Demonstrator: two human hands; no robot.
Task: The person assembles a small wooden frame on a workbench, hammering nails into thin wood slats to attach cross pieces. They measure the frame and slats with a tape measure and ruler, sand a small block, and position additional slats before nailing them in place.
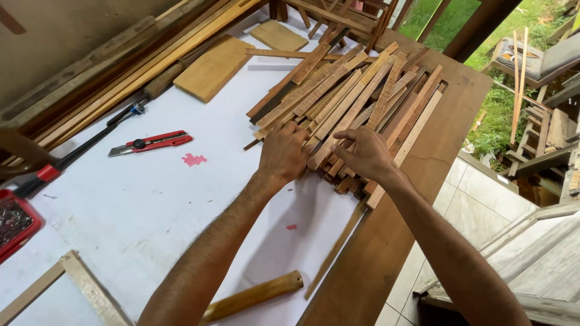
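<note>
While both hands are laid on a heap of thin wooden slats (356, 105), the near end of the heap is gripped from two sides. The left hand (283, 154) is curled over the slat ends, its fingers folded down onto the wood; the right hand (365, 156) is set just beside it, its fingers bent and pinching the end of one slat, though exactly which one cannot be told. The heap is spread fanwise on the bench (151, 205), partly on the white sheet and partly on the bare brown board (435, 175) beside it. Well apart from the heap, toward the wall side, a red utility knife (154, 142) is seen lying flat, with a pink paint spot (193, 159) just beside it. A pale wooden block (214, 67) is placed beyond the knife, near the far end of the heap. On the near side of the heap, a round wooden handle (254, 296) is lying beneath the left forearm.
</note>
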